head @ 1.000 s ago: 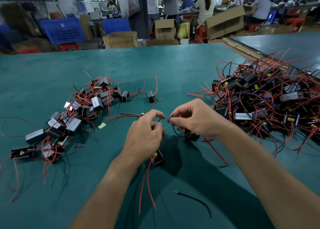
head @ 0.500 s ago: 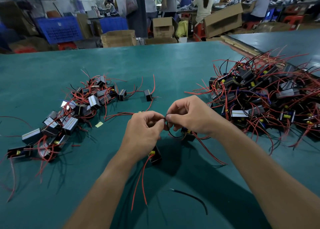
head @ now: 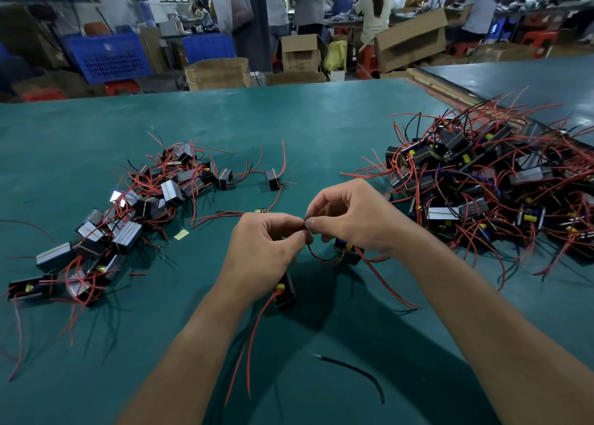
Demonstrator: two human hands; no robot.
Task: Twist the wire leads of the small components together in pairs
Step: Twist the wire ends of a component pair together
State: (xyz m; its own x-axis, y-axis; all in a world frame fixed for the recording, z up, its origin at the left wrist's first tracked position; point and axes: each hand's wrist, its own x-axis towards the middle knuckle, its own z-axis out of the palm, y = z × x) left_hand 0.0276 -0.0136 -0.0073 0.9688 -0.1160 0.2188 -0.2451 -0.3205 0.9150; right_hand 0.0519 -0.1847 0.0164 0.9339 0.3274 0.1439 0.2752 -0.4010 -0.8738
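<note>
1. Nearest lies a loose black wire (head: 350,371) on the table (head: 289,125), apart from everything. I cannot tell whether it is an offcut or a lead pulled out of a part.
2. One component (head: 284,293) sits just below the left hand (head: 266,251), with its red leads (head: 254,344) trailing toward the viewer. A tug while twisting could probably drag or flip it. The wrist hides whether it rests on the table or hangs.
3. The left hand and right hand (head: 353,219) meet fingertip to fingertip above the table. Each pinches wire ends between thumb and forefinger. A black lead (head: 321,258) loops down to a second component (head: 348,251) under the right hand.
4. The likely risks are a thin bare end slipping from a pinch, fraying from over-twisting, or the wrong two leads being paired. The fingertips cover the joint, so the number of turns cannot be seen.
5. Further out, a left pile (head: 135,212) is spread loosely. The right pile (head: 482,193) is a dense tangle, so pulling one piece out may snag its neighbours. Which pile holds finished pairs is hard to judge.
6. Beyond the table, boxes (head: 218,72) and people are blurred and cut off by the top edge.
</note>
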